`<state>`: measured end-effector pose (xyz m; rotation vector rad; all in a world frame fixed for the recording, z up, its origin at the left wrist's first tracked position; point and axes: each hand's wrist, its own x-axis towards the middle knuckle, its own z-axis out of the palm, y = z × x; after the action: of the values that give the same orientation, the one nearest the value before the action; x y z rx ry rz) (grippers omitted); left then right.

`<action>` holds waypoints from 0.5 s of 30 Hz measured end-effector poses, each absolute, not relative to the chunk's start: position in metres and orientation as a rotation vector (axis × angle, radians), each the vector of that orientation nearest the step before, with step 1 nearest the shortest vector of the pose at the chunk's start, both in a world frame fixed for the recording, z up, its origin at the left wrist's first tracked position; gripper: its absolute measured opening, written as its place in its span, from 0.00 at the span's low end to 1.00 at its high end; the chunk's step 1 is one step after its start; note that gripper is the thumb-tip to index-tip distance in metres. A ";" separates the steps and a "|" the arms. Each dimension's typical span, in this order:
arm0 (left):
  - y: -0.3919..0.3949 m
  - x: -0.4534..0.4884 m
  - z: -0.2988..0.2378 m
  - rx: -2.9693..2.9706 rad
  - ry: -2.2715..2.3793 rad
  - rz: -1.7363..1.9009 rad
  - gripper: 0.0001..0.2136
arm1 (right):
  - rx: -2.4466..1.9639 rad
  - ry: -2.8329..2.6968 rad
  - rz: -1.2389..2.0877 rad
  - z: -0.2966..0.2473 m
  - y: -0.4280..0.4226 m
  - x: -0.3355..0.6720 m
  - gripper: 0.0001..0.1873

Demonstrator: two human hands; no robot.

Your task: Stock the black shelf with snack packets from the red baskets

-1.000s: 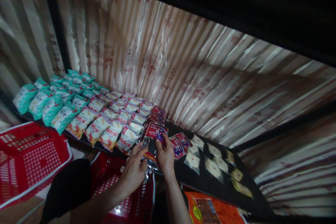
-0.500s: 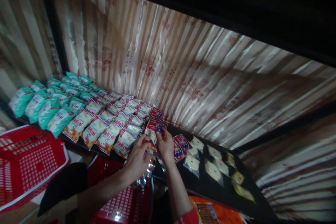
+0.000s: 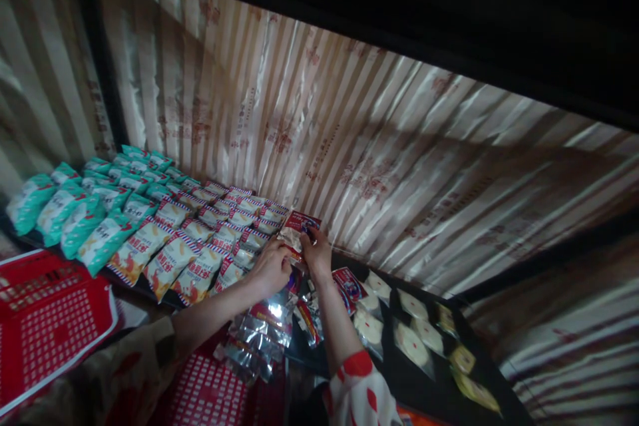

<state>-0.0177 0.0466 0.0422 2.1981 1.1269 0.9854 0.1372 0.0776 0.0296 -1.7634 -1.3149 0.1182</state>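
- The dark-red snack packet point(image 3: 297, 231) was just right of the shrimp-snack bags point(image 3: 172, 263), near their back rows.
- The right hand point(image 3: 318, 254) was closed on that packet, thumb over its face.
- The left hand point(image 3: 272, 269) was half curled at its lower edge; whether it gripped could not be told.
- Silvery packets point(image 3: 267, 336) lay in front of the shrimp-snack bags, teal bags point(image 3: 102, 236) left of them, clear-wrapped white discs point(image 3: 412, 344) well to their right.

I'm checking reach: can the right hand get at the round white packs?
Probably yes: the right hand is busy at a red packet, but only flat patterned packets and shelf seem to lie between it and the round white packs.
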 end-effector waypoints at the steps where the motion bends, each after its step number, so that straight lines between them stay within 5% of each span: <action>1: 0.052 -0.015 0.044 2.207 1.138 0.960 0.10 | -1.769 -1.328 0.106 0.028 0.084 0.140 0.23; 15: 0.074 -0.006 0.048 2.240 1.188 0.810 0.12 | -1.896 -1.378 0.076 0.016 0.109 0.153 0.19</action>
<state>-0.0058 0.0740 0.0483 2.2403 1.1876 0.8098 0.1530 0.1089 0.0161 -1.8960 -1.3783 0.0758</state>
